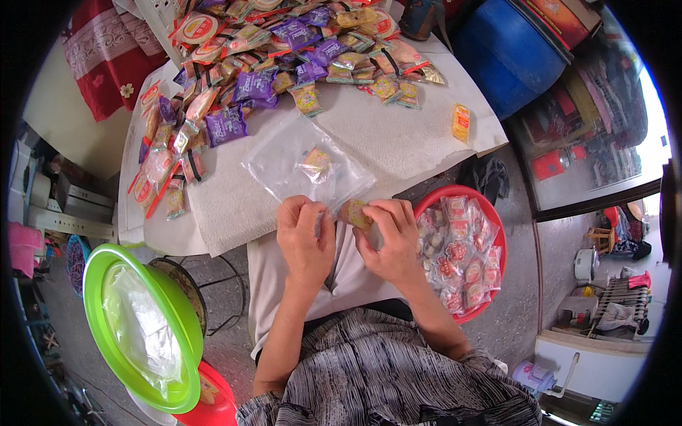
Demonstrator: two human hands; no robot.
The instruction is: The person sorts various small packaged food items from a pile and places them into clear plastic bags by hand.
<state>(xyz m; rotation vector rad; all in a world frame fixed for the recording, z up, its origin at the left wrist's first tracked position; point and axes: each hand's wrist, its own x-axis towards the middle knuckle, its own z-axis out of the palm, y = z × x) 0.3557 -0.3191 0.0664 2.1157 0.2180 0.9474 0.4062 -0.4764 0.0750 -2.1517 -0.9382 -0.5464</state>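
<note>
A clear plastic bag [278, 157] lies at the near edge of the table, with one small wrapped snack packet [315, 163] inside it. My left hand [305, 238] pinches the bag's near edge between thumb and fingers. Between the thumb and fingers of my right hand [392, 240] is another small wrapped snack packet [354, 213], yellowish and pink, close beside the bag's near corner. Beyond the bag spreads a heap of wrapped snacks [305, 50], among them purple packets [227, 126] and round pink-and-clear ones [197, 30].
A white cloth [398, 138] covers the table, and a yellow packet [461, 123] lies alone at its right. Right of my lap, a red basin [503, 248] holds filled clear bags. At left, a green basin [92, 312] contains plastic bags. A blue barrel [508, 57] stands far right.
</note>
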